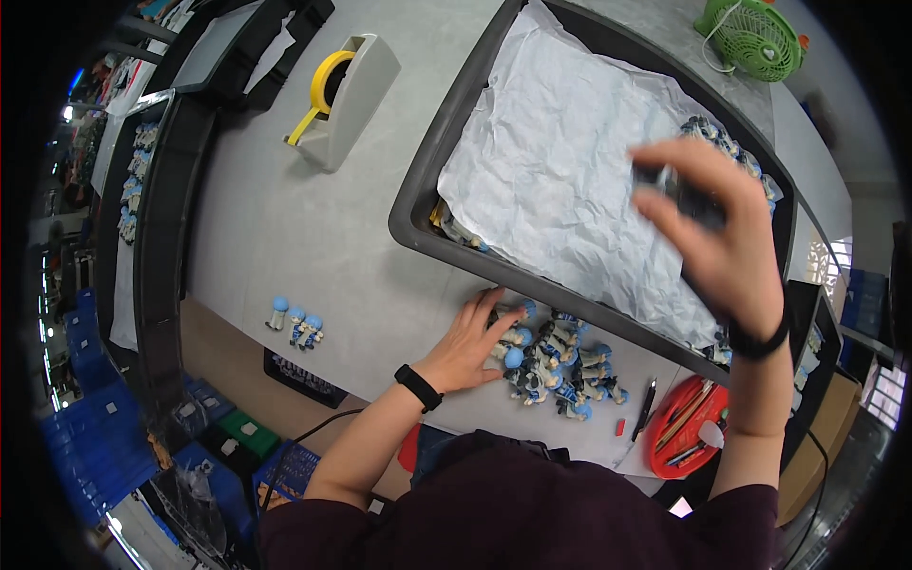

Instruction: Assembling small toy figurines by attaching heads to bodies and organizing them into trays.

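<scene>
My left hand (464, 342), wearing a black wristband, lies on the table with its fingers spread at the left side of a heap of small blue-headed figurines (537, 366). Its fingertips touch or nearly touch the closest ones. Above the large dark tray (415, 211) my right hand (727, 223) is blurred by motion, fingers curled around a small dark object (698, 204) whose kind I cannot make out. White crumpled paper (570, 142) lines the tray, and more figurines (727, 141) line up along its right side.
Three or so figurines (304, 328) stand apart at the table's left front. Behind them is a tape dispenser (366, 95) with yellow tape. A red dish (676, 446) of tools, a black pen (646, 404) and a green fan (760, 43) are on the right. Black bins (161, 218) border the left.
</scene>
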Available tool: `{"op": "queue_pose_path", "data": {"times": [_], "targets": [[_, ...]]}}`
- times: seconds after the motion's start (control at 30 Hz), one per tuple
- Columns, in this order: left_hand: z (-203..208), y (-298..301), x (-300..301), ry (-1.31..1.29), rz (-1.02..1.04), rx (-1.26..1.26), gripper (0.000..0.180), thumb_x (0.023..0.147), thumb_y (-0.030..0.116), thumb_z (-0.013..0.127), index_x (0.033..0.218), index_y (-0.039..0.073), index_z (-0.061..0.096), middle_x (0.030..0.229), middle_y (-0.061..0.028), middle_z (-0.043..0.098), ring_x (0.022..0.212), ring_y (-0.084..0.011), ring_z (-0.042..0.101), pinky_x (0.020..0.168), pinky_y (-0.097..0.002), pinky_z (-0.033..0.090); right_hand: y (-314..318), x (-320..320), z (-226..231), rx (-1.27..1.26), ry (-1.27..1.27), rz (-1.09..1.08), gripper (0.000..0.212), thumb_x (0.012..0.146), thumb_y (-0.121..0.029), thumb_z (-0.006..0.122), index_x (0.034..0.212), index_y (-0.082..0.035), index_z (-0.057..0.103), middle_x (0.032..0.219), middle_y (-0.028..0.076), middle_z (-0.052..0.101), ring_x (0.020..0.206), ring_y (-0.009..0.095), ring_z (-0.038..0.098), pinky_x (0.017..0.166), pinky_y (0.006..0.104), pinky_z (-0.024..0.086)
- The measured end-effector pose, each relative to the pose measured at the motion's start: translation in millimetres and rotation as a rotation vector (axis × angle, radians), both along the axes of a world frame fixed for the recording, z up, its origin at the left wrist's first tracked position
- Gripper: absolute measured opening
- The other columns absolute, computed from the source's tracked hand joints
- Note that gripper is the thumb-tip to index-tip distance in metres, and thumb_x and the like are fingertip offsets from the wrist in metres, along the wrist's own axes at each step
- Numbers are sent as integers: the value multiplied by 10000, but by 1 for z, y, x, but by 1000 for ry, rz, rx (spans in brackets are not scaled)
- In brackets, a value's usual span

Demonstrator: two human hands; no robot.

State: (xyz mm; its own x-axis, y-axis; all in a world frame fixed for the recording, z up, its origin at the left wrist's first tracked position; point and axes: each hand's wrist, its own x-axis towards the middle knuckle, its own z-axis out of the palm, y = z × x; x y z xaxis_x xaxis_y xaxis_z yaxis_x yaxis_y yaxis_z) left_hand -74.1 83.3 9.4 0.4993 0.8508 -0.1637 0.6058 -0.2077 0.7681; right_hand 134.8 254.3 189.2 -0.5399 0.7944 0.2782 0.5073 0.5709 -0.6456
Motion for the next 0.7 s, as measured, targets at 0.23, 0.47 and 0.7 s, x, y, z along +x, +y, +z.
{"op": "queue_pose_path", "data": {"times": [0.23,0.47,0.7], "targets": [[-6,-23,-5,-145,122,-46,1201,424,249,863,1359,67,131,1342,-253,166,1244,-432,194,1024,-466,248,-151,-31,-67,-151,-183,241,273,604,-116,688,865,-87,611,746,38,507,740,196,494,692,360,332],[-18,-53,-12,-159,210,-99,1256,449,265,864,1374,66,38,1356,-235,156,1260,-392,192,1024,-457,246,-173,-72,-104,33,-336,-32,280,564,-124,636,834,-65,596,750,70,529,755,220,508,685,373,327],[-16,-107,-29,-297,341,-255,1187,499,119,834,1375,60,36,1296,-174,244,1011,-271,455,820,-356,443,-226,-90,-145,-90,-502,137,193,633,-161,593,783,-42,571,701,75,520,719,209,500,655,369,323]]}}
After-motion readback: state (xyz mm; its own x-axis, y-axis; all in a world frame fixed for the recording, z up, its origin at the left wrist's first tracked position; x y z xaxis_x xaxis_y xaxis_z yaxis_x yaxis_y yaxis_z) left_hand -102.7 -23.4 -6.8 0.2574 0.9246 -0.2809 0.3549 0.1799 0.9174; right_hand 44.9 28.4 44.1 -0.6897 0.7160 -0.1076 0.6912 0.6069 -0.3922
